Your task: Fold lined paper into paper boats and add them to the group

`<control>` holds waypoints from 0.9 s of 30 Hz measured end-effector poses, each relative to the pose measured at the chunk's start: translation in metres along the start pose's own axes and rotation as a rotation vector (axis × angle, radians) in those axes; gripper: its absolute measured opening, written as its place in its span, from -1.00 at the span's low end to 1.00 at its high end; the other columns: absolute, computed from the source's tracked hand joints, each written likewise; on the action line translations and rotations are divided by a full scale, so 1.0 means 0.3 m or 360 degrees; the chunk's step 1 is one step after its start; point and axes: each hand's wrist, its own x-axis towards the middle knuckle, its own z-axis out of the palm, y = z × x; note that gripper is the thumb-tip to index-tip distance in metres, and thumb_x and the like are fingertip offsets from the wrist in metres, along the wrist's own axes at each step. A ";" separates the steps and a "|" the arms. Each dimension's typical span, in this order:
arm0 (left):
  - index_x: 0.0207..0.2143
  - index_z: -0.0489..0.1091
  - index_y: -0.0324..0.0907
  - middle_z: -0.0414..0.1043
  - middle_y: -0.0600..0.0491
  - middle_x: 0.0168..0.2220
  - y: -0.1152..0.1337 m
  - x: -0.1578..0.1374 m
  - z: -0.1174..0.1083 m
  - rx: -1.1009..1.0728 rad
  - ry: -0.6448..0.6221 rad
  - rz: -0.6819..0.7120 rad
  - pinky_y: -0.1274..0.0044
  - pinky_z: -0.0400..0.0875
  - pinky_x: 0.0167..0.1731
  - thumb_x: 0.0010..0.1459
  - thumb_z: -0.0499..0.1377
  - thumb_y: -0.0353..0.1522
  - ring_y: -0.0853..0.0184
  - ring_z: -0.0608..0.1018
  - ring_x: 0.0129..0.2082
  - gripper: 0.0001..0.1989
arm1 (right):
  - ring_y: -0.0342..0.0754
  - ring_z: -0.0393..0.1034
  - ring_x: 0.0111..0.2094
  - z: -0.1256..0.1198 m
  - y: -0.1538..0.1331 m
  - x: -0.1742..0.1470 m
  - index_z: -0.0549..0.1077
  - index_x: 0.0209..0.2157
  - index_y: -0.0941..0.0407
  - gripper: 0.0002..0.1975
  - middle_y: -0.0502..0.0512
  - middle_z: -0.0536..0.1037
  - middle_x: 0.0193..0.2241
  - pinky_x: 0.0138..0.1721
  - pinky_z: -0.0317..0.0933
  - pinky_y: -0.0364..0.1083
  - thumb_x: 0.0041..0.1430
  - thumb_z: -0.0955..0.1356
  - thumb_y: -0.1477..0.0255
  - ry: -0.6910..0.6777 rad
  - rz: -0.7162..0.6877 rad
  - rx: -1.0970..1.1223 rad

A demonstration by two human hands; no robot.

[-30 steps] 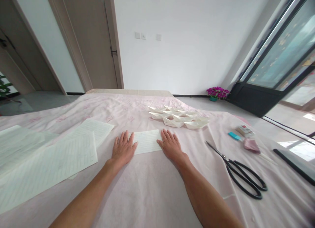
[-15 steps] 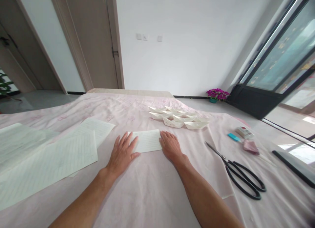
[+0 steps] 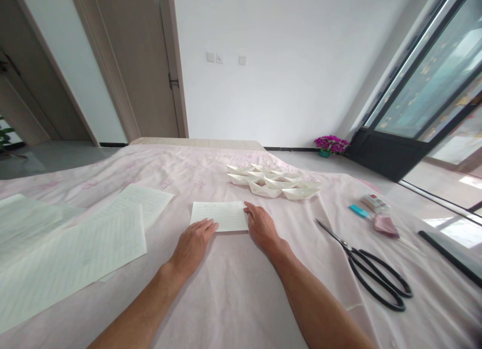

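A folded sheet of lined paper [image 3: 226,216] lies flat on the pink cloth in front of me, its long side facing me. My left hand [image 3: 194,241] is at its lower left edge, fingers drawn together on the paper with the thumb close against them. At the right edge, my right hand [image 3: 261,226] has its fingers bent and closed on the paper's side; the underside of this grip is hidden. Beyond the right hand stand several folded paper boats [image 3: 271,181] in a close group.
Loose lined sheets [image 3: 83,253] overlap on the left. Black-handled scissors [image 3: 361,263] lie on the right, partly apart at the handles. Behind them are a blue eraser-like block [image 3: 359,211], a small white box [image 3: 375,203] and a pink crumpled piece [image 3: 386,225]. A dark-edged flat object [image 3: 450,258] rests far right.
My left hand has drawn its spread fingers together and slid from the paper's left side to its lower edge. The right hand has turned slightly at the right edge. The view shifted a little.
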 end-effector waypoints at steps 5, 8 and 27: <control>-0.07 0.52 -0.11 0.60 -0.01 -0.13 -0.005 0.019 -0.049 -0.0697 0.0449 -0.0525 0.44 0.44 -0.09 0.21 0.10 -0.41 0.19 0.61 -0.15 -0.71 | 0.02 0.40 -0.02 0.028 0.061 0.009 0.33 0.17 0.14 -0.40 0.19 0.53 -0.01 0.09 0.20 0.04 0.03 0.22 0.60 0.0213 0.0108 0.0468; -0.10 0.51 -0.19 0.61 0.00 -0.23 0.016 0.043 -0.072 -0.1458 0.0646 -0.0885 0.51 0.45 -0.22 0.17 0.19 -0.25 0.23 0.61 -0.24 -0.70 | 0.03 0.39 0.00 0.014 0.057 0.006 0.29 0.20 0.08 -0.42 0.18 0.49 0.06 0.07 0.22 0.06 0.10 0.28 0.46 0.0170 0.0219 0.0998; 0.01 0.40 -0.29 0.60 -0.12 -0.18 0.060 0.049 -0.052 -0.2516 0.0152 -0.1105 0.38 0.49 -0.17 0.02 0.31 -0.17 0.16 0.62 -0.19 -0.46 | -0.19 0.26 -0.56 0.018 -0.077 0.012 0.35 0.14 0.20 -0.33 -0.14 0.41 -0.59 -0.46 0.11 -0.18 -0.04 0.45 0.32 -0.0007 0.0372 0.1718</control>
